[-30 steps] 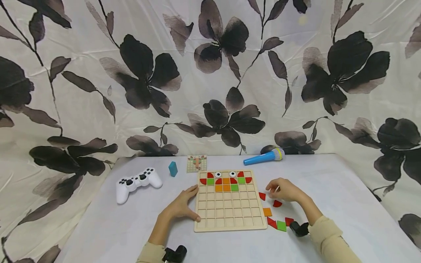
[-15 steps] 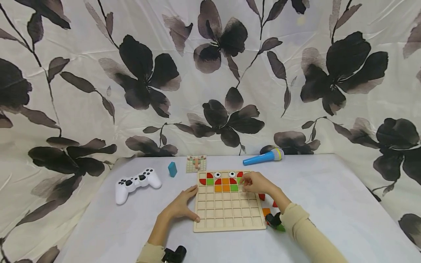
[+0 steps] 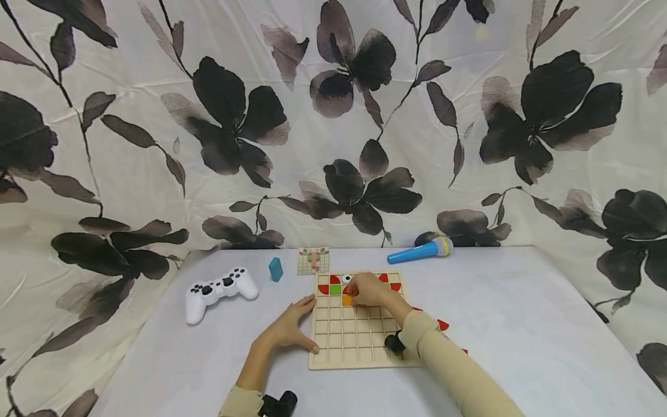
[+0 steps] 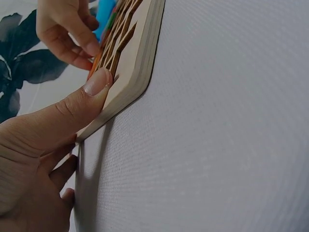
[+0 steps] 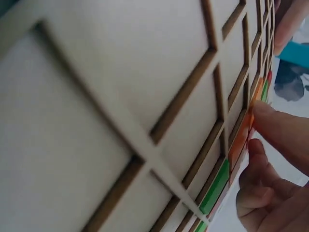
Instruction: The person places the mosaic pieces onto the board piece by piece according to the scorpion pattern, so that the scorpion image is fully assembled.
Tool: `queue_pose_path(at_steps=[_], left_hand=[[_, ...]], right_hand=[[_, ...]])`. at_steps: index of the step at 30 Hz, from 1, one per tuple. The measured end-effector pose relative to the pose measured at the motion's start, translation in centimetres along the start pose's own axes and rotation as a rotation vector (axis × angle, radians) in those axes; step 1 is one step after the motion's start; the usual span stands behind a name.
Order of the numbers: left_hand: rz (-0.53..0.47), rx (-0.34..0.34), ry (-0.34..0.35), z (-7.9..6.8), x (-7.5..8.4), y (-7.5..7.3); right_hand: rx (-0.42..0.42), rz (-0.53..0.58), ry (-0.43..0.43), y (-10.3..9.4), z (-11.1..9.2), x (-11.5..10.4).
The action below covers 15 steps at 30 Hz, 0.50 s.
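The board point(image 3: 341, 340) lies on the tabletop point(image 3: 547, 353), the left hand point(image 3: 285, 327) spread loosely against its left edge; the right hand point(image 3: 369, 291) bends over it, thumb at an orange tile point(image 3: 347, 300), though whether it grips that cannot be told

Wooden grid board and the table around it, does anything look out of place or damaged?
No damage or spill shows. Red pieces lie loose beyond the right edge of the board, partly hidden by the right sleeve, rather than in its cells. The white game controller and blue microphone also seem unrelated to it.
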<state>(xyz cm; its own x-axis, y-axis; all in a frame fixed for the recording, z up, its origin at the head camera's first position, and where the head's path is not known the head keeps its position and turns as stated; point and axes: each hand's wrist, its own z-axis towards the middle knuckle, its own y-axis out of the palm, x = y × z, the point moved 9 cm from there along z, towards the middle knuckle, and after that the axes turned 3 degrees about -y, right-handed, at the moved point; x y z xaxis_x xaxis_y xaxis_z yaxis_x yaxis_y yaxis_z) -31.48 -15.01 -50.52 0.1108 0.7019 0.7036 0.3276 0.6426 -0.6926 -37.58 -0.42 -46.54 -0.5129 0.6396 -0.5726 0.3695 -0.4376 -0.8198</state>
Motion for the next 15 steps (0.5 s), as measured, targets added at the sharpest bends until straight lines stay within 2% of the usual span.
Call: queue_pose_path(at_steps=[9, 15], left_hand=[[-0.001, 0.001, -0.012, -0.08, 0.02, -0.03], [-0.004, 0.001, -0.002, -0.1, 0.13, -0.05]], right_hand=[[0.0, 0.013, 0.054, 0.23, 0.32, 0.32], [0.032, 0.037, 0.062, 0.15, 0.27, 0.65]])
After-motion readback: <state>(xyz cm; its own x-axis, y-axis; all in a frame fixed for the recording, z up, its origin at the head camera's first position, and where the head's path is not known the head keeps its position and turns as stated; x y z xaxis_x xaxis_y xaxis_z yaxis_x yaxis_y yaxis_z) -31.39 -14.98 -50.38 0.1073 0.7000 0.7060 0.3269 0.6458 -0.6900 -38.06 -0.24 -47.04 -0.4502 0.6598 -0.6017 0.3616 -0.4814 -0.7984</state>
